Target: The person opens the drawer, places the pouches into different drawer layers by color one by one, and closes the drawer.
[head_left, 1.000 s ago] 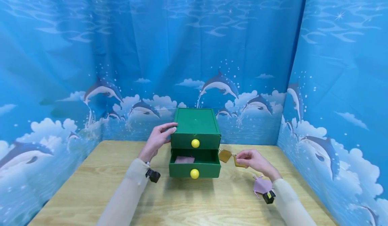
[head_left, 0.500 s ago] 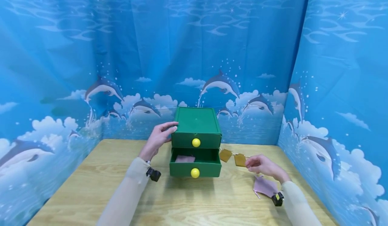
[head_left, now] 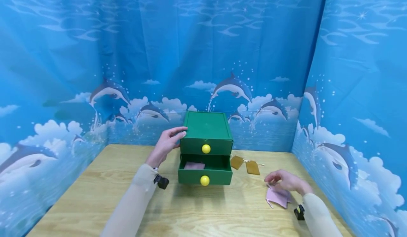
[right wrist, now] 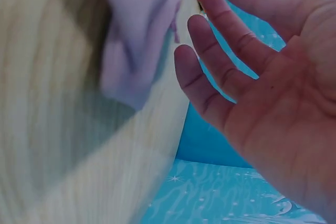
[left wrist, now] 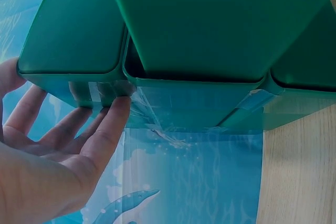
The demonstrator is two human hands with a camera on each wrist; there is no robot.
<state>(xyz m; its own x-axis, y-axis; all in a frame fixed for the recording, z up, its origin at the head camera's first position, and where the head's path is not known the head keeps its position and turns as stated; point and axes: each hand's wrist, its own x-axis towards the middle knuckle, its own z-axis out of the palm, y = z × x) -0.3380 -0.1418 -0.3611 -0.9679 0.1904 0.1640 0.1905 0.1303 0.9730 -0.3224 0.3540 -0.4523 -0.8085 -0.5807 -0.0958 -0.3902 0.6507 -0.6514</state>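
Observation:
A green drawer cabinet (head_left: 207, 125) with yellow knobs stands at the middle of the table. Its upper drawer is closed; the lower drawer (head_left: 190, 177) is pulled out, with a flat pink item (head_left: 194, 165) in it. My left hand (head_left: 165, 145) rests against the cabinet's upper left side, and the left wrist view shows its fingertips (left wrist: 118, 106) touching that wall. My right hand (head_left: 287, 181) hovers over a pink drawstring pouch (head_left: 277, 196), fingers loosely bent. In the right wrist view, the visible fingers (right wrist: 202, 77) are apart from the pouch.
Two mustard-brown drawstring pouches (head_left: 252, 167) lie on the wooden table (head_left: 133, 184) to the right of the cabinet. A blue dolphin-print curtain (head_left: 159, 71) encloses the back and sides.
My right hand has let go of the right-hand brown pouch and moved right and toward me, over the pink pouch. The left hand stays at the cabinet.

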